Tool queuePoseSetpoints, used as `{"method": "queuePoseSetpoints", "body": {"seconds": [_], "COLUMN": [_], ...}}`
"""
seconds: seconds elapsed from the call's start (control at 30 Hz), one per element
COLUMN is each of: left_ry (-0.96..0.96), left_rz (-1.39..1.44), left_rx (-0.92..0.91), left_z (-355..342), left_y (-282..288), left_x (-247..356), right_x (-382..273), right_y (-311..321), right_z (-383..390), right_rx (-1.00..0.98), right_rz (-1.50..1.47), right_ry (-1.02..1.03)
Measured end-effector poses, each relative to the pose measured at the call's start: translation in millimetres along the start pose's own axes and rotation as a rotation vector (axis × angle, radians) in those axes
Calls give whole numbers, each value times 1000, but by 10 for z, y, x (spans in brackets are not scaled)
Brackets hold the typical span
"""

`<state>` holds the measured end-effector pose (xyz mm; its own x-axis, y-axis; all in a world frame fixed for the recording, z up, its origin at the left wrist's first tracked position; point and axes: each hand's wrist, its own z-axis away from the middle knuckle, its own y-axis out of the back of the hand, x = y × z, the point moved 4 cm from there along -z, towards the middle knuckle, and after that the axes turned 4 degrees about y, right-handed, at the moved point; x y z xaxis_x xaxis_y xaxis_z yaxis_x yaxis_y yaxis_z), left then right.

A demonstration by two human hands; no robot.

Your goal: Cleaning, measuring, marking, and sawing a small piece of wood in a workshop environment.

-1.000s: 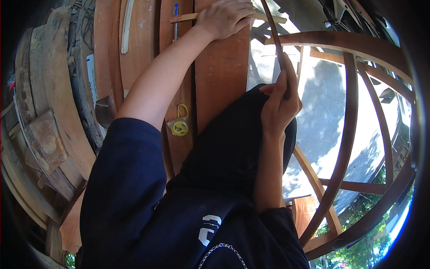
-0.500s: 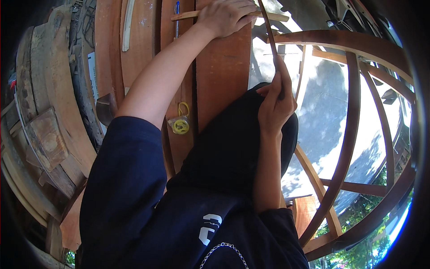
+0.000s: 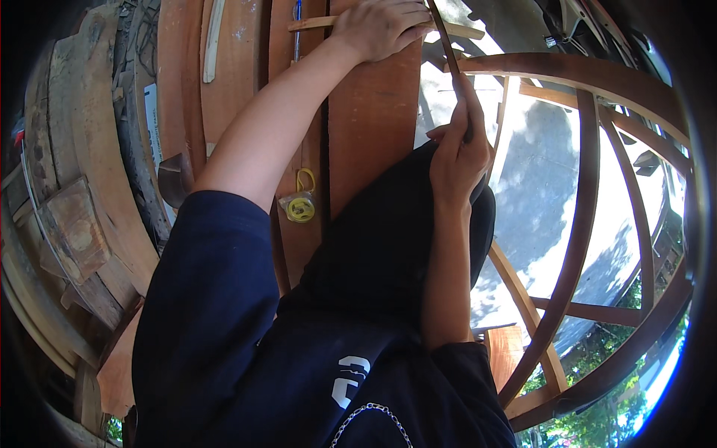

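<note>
My left hand (image 3: 381, 30) presses a thin wooden strip (image 3: 314, 23) down across the reddish-brown boards (image 3: 373, 112), its fingers closed over the strip. The strip's right end sticks out past the board's edge. My right hand (image 3: 461, 145) grips a handsaw (image 3: 448, 52), seen edge-on as a long, narrow dark blade. One finger lies along the saw. Its blade crosses the strip just right of my left hand; the contact itself is hard to make out. A blue pen (image 3: 297, 30) lies by the strip's left end, and a yellow tape measure (image 3: 300, 207) rests nearer me on the boards.
To the right stands a curved wooden frame (image 3: 586, 187) with crossing slats, above a sunlit concrete floor (image 3: 534, 194). Rough planks (image 3: 97, 149) and a square wood block (image 3: 75, 230) lie at the left. A pale narrow stick (image 3: 213, 45) rests on another board.
My right hand has moved slightly forward, away from me, and the saw with it. My left hand stays on the strip.
</note>
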<state>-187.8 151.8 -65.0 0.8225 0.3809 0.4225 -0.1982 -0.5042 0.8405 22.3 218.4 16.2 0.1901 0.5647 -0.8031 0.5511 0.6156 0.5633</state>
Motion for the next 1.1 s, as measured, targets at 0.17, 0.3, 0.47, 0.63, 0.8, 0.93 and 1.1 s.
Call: {"method": "queuePoseSetpoints", "body": {"seconds": [0.17,0.3,0.47,0.63,0.8,0.93,1.1], "left_ry": [-20,-4,-4,-2,13,-5,-6], "left_rz": [13,11,-16,-22,-31,-32,-34], "left_rx": [-4,-6,-33,-44,-51,-51,-27], "left_z": [11,18,15,23,23,23,25], "left_y": [-25,-49,-61,-84,-94,-84,-66], "left_x": [-9,-23,-31,-36,-43,-34,-21], "right_x": [6,-12,-1,-10,11,17,43], "right_y": [75,82,78,63,63,61,56], "right_z": [47,101,122,118,113,130,107], "right_rx": [153,113,108,93,101,59,100], "right_rz": [-44,8,16,-19,20,-1,2], "right_ry": [-21,49,40,59,46,31,30]}}
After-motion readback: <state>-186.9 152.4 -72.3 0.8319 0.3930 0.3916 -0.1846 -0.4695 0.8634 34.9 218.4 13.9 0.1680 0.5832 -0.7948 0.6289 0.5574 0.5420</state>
